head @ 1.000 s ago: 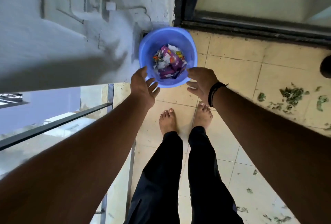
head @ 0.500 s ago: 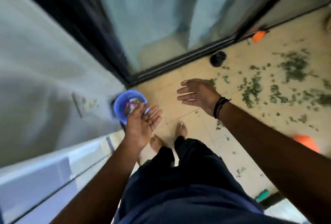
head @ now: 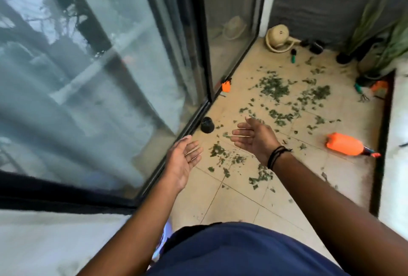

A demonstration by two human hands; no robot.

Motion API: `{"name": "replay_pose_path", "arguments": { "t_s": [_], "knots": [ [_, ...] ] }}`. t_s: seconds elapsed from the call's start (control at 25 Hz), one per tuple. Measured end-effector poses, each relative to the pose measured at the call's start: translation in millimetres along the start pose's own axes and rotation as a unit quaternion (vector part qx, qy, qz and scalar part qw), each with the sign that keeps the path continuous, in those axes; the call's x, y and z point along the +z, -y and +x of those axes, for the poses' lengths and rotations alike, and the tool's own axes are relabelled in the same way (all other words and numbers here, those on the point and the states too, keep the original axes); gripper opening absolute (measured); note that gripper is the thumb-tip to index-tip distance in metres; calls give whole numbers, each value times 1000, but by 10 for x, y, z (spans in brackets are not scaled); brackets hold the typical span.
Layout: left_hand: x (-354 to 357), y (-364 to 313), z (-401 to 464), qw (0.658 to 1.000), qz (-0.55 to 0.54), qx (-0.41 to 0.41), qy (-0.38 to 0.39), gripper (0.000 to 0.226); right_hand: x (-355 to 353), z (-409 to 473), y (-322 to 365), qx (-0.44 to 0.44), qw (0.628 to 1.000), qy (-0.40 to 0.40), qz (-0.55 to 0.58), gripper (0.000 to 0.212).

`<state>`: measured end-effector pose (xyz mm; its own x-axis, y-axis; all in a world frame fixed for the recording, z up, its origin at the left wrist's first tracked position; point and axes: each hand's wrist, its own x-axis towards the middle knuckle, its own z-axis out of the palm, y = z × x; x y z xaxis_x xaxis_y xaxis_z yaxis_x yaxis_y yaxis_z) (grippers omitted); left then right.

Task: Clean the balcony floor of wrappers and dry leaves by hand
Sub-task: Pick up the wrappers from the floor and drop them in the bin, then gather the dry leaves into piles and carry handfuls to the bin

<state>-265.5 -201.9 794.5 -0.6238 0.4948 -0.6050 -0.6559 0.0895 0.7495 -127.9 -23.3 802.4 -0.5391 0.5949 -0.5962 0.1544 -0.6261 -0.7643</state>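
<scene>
Fingers (head: 239, 136) straight, both hands hold nothing.
The dry leaves (head: 229, 158) lie below (between the hands), right hand (head: 254, 139) nearer, left hand (head: 182, 160) beside.

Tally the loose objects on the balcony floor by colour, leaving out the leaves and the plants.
Orange: 3 - bottle, small piece by the door track, one by the plants
Black: 2 - pot by the door track, pot in the far corner
Cream: 1 - watering can
Total: 6
</scene>
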Motion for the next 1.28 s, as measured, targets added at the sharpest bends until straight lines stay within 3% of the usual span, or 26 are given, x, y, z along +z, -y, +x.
{"name": "replay_pose_path", "arguments": {
  "t_s": [0.32,0.48,0.64,0.8,0.92,1.04,1.12,1.28],
  "knots": [
    [537,579,204,976,205,-52,55,14,-799,15,-294,23,991,-92,98,45],
    [427,769,590,957,277,-73,55,28,-826,99,-565,43,990,-118,69,36],
    [132,1295,1151,922,359,-132,63,41,-737,355,-1175,41,990,-133,-32,20],
    [-293,2183,1850,902,390,-175,69,45,-718,955,-2152,59,965,-55,-248,32],
    [-747,3177,2659,869,453,-193,53,50,-834,1741,-3281,52,893,82,-440,46],
    [-1263,4303,3849,781,598,-163,73,56,-1008,2769,-4688,13,770,212,-601,54],
    [-1534,4885,4648,740,658,-113,83,76,-1108,3441,-5533,-22,696,255,-671,59],
    [-1922,5505,5910,655,749,70,76,116,-1352,4578,-6658,-114,617,264,-732,69]
  ]
}}
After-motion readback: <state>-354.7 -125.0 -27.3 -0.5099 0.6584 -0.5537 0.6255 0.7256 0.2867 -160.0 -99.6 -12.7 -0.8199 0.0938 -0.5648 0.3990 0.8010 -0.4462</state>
